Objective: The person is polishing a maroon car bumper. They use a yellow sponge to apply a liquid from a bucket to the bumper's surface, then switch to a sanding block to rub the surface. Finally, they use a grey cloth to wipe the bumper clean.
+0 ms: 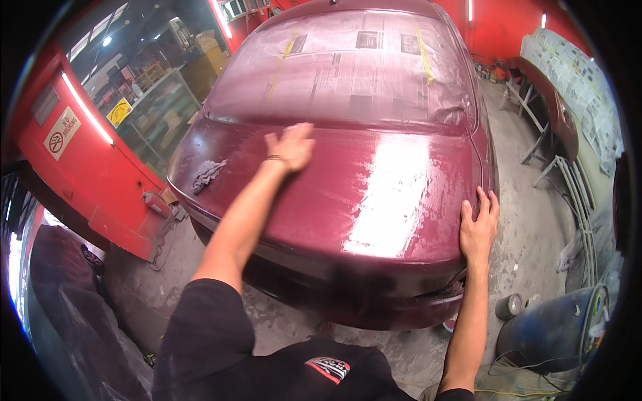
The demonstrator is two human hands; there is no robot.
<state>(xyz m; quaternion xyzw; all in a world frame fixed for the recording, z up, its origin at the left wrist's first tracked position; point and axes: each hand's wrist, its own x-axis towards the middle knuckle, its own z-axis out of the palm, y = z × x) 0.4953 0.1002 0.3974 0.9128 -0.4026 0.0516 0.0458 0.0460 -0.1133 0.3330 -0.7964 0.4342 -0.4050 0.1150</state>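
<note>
A dark red car stands with its rear toward me, its wet trunk lid (317,200) shining under a bright reflection. My left hand (292,148) lies on the lid near the rear window, palm down, its thumb apart. Motion blurs its fingers; whether anything thin is under the palm is hidden. At the lid's right edge rests my right hand (479,224), fingers spread over the car's corner. A crumpled grey rag (208,175) lies on the lid's left side. Masking paper and yellow tape cover the rear window (341,73).
A blue drum (552,331) and a small tin (509,306) stand at the lower right. Metal stands (575,207) hold a dark red panel (548,107) on the right. On the left are a red door (87,160), a fire extinguisher (156,203) and a covered dark shape (80,321).
</note>
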